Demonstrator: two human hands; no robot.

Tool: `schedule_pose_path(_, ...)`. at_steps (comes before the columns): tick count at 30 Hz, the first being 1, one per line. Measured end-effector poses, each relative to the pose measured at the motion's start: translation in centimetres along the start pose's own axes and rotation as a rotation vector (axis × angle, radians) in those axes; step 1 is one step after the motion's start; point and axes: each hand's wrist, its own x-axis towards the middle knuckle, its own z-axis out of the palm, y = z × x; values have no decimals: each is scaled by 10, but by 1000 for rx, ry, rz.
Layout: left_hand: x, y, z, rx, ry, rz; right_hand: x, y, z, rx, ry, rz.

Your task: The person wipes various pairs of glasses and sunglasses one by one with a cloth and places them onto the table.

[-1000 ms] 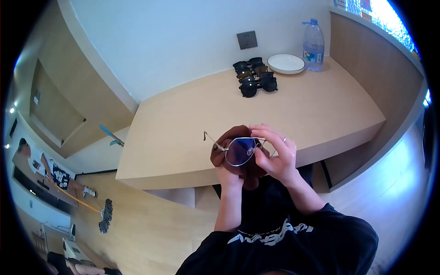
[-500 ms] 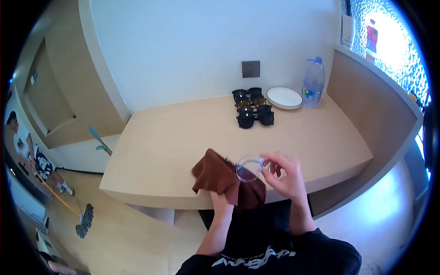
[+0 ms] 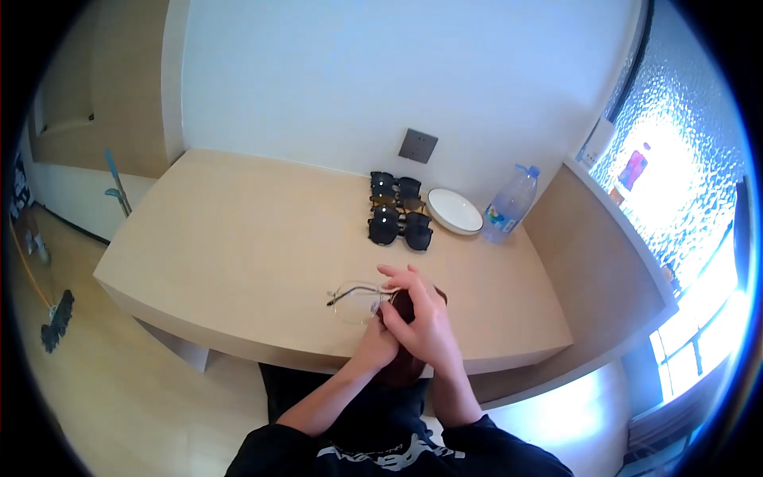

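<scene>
Thin-rimmed clear glasses (image 3: 355,304) are held above the front part of the desk, one lens sticking out to the left of the hands. My left hand (image 3: 377,343) is closed at the glasses' middle, partly covered by the other hand. My right hand (image 3: 421,326) wraps over a dark brown cloth (image 3: 407,370), which lies around the other side of the glasses. Most of the cloth and the second lens are hidden by the fingers.
Several dark sunglasses (image 3: 399,211) stand in a column near the wall. Right of them are a white plate (image 3: 455,211) and a clear plastic bottle (image 3: 511,203). A wooden partition (image 3: 592,262) borders the desk (image 3: 238,238). On the floor at left, a mop (image 3: 57,319) stands by a person's legs.
The view has turned right. My hands have come together, the cloth is now bunched under my right hand, and the glasses point left with one lens exposed.
</scene>
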Motion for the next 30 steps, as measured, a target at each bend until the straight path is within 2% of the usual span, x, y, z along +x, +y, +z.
schedule_pose_path(2, 8, 0, -3, 99, -17, -39, -2, 10, 2, 41, -25, 65)
schedule_pose_path(3, 8, 8, -3, 123, -70, -67, -5, 5, -1, 85, -59, 254)
schedule_pose_path(4, 5, 12, -1, 79, -1, -158, -8, 6, 0, 104, -46, 277)
schedule_pose_path(7, -5, 24, 1, -51, 3, -186, -10, 19, 10, 175, -18, 259)
schedule_pose_path(8, -3, 24, -5, 11, 60, -322, -12, 25, 17, 256, 39, 284)
schedule_pose_path(10, -5, 14, -5, -310, 112, -243, -3, 30, 13, 310, 39, 271)
schedule_pose_path(11, -9, 23, -1, -303, 194, -229, 5, 32, 7, 285, 95, 236)
schedule_pose_path(12, -13, 18, -11, -281, 187, -236, 13, 33, 0, 259, 149, 198)
schedule_pose_path(14, -11, 5, -44, -457, 106, -97, 30, 44, -24, 159, 196, 212)
schedule_pose_path(15, -8, 10, -52, -524, 4, -28, 38, 58, -33, 116, 209, 187)
schedule_pose_path(16, -5, 8, -58, -510, -2, -19, 47, 78, -39, 72, 218, 163)
schedule_pose_path(18, -4, 0, -70, -774, 105, 111, 64, 135, -44, 71, 173, 231)
schedule_pose_path(19, -11, 9, -66, -454, 48, 251, 72, 153, -43, 80, 178, 232)
schedule_pose_path(21, -1, -10, -84, -382, 105, 203, 78, 177, -42, 311, 78, 447)
schedule_pose_path(22, 6, -24, -98, -318, 165, 155, 75, 177, -39, 314, 77, 454)
schedule_pose_path(23, 13, -38, -114, -339, 37, 143, 72, 177, -35, 361, 54, 510)
schedule_pose_path(24, 10, -29, -108, -328, 56, 131, 71, 179, -32, 409, 31, 561)
schedule_pose_path(26, 3, -2, -94, -356, 168, 126, 66, 203, -18, 396, 6, 504)
schedule_pose_path(28, -1, 25, -77, -387, 269, 100, 55, 216, -8, 75, -2, 252)
schedule_pose_path(30, -2, 46, -58, -412, 383, 82, 50, 214, -3, 126, 19, 249)
